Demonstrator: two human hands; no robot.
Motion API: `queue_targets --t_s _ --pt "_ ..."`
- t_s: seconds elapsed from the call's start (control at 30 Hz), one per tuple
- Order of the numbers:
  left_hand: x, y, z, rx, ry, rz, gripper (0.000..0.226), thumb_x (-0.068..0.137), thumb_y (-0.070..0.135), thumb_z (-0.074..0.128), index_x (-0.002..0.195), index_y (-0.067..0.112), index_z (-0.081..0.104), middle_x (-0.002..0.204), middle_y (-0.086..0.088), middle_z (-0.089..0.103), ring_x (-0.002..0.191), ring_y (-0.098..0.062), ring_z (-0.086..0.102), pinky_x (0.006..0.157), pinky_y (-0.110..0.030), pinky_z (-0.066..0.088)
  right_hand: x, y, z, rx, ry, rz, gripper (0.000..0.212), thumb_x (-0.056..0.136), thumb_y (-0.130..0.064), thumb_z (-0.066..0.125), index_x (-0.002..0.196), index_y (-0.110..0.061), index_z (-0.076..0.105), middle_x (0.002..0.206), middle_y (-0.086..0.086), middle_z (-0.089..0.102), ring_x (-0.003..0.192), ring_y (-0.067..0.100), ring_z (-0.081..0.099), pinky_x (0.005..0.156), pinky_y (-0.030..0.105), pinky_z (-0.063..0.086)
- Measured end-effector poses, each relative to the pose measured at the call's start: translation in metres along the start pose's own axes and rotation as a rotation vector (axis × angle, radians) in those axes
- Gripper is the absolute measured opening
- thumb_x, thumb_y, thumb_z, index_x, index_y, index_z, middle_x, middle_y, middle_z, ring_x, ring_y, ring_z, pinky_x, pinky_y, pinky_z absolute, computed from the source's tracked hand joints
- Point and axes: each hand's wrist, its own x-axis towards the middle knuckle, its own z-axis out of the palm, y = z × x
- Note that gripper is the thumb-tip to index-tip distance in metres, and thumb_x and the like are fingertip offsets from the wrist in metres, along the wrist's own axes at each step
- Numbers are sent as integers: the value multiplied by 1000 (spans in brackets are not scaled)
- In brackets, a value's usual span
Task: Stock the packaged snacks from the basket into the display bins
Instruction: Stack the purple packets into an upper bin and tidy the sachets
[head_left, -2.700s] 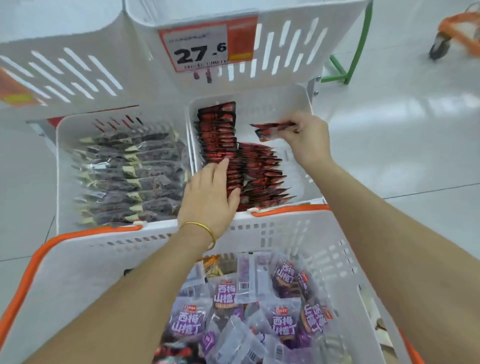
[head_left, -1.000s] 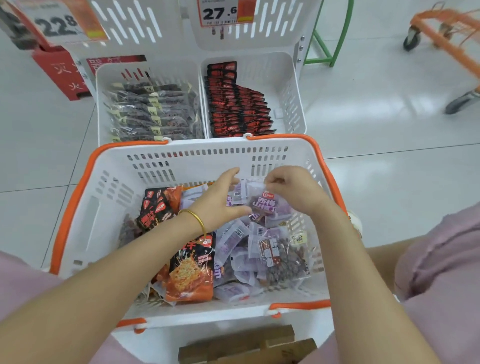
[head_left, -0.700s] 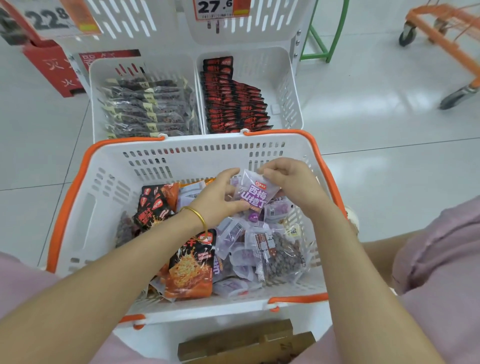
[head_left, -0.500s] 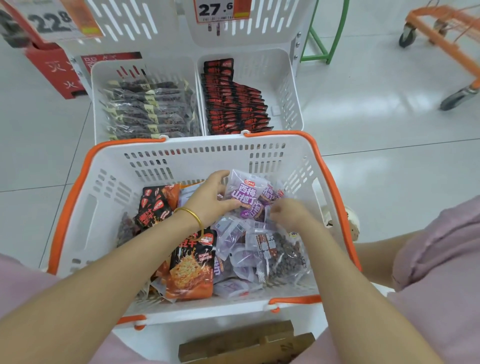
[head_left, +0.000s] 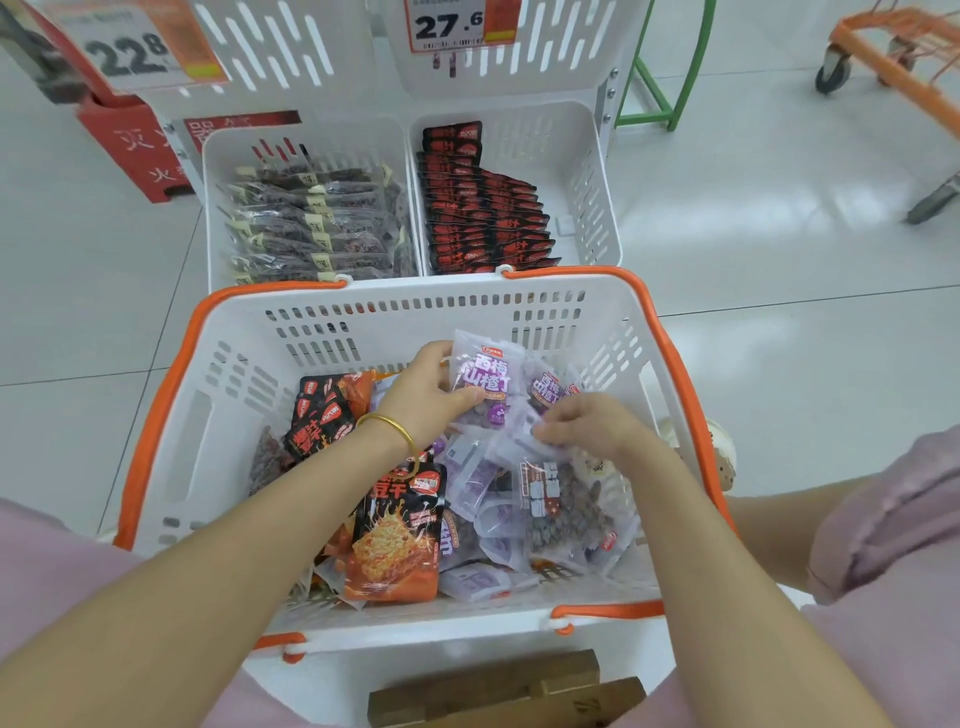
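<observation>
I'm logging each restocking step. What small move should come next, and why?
Probably the right hand should lift the loose packet it pinches and add it to the purple stack the left hand holds; more such packets lie in the basket.

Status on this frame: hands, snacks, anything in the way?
Left hand grips purple snack packet inside the basket. Right hand pinches second packet in the pile. Display bins ahead, unblocked.
</observation>
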Motion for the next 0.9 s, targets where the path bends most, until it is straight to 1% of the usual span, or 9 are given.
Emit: queue_targets --t_s 0.07,0.13,0.2,0.27,0.37,0.43,0.6,0.8,0.9 --pt "3 0 -4 -7 74 -13 38 91 18 59 124 22 40 95 -6 61 79 -14 62 68 -21 55 -4 -10 -7 145 124 -105 7 83 -16 71 80 -20 67 80 -9 65 74 6 59 68 21 44" --pt "6 2 -9 -74 170 -46 38 92 25 58 124 23 39 92 -3 57 79 -12 59 67 -21 54 -5 -15 -15 268 194 -172 13 80 -12 73 77 -22 66 79 -10 65 74 5 59 67 20 44" --pt "8 7 -11 -189 231 -90 51 85 36 63 128 21 39 101 -9 57 92 -22 62 80 -38 55 -4 -17 -17 372 210 -184 12 80 -10 73 81 -20 66 83 -6 65 72 7 60 61 18 46" --pt "9 9 -11 -316 244 -128 61 75 41 66 126 21 39 113 -18 55 101 -32 62 84 -51 53 0 -15 -13 445 240 -176 11 80 -10 73 84 -18 66 88 -2 66 78 14 63 63 24 51" --pt "10 12 -7 -418 259 -151 45 90 23 60 127 15 37 119 -25 51 101 -33 62 74 -50 57 5 -12 -5 563 314 -187 9 83 -7 69 81 -16 68 88 0 67 83 21 64 78 37 56" --pt "13 12 -4 -482 278 -157 37 92 16 56 124 14 37 120 -26 51 101 -34 62 70 -47 58 7 -13 -2 644 386 -180 11 83 -7 69 79 -17 67 89 0 67 88 22 65 81 38 56" --pt "15 16 -2 -631 326 -188 31 93 13 55 120 11 39 119 -24 55 99 -35 64 57 -35 59 8 -23 2 623 540 -185 7 81 -15 72 80 -21 68 86 -6 66 90 17 61 79 32 49" --pt "15 19 -8 -748 361 -229 28 95 15 52 119 4 41 122 -21 53 102 -35 60 50 -31 57 8 -25 1 510 494 -191 4 85 -19 69 81 -18 67 79 0 63 73 16 57 61 26 44" --pt "15 23 -16 -802 362 -227 27 97 14 49 120 3 41 120 -20 56 96 -33 63 50 -31 58 8 -20 0 513 517 -164 6 83 -21 72 82 -17 67 77 0 62 74 18 58 65 31 46"
